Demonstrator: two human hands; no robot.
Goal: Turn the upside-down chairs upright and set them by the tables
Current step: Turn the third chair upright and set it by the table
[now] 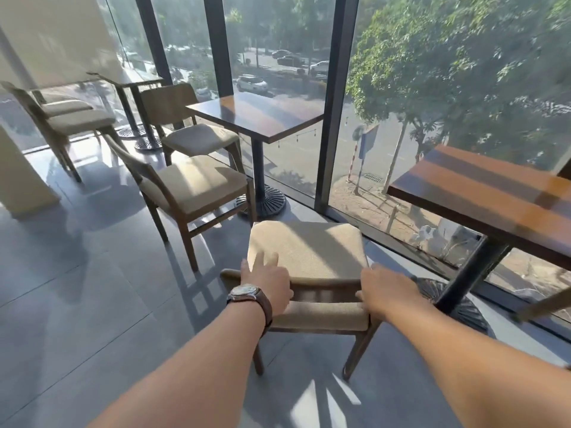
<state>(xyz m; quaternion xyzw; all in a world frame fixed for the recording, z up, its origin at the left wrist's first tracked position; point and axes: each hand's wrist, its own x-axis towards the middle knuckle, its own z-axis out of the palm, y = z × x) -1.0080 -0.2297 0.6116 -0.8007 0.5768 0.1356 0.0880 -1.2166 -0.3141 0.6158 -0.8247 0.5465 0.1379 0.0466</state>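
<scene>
The chair (309,273) under the hands is already upright, legs on the floor, seat facing away from the person & toward the window, just beside the table (482,193) that stands to the right of the grip. Probably held by the backrest bc that's the easy handle for nudging it in toward the table w/o bending down. Left hand (265,285), watch (247,293) on the wrist, sits on the left end of the top rail, fingers loose, index stretched fwd over the seat cushion, so more a rest than a clamp. Right hand (386,288) is on the right end of the rail, fingers curled over it; how tight, can't tell. Both arms reach out nearly straight, palms down. Further out from the grip, ahead & left, other chairs (191,186) stand upright by another table (256,115)
</scene>
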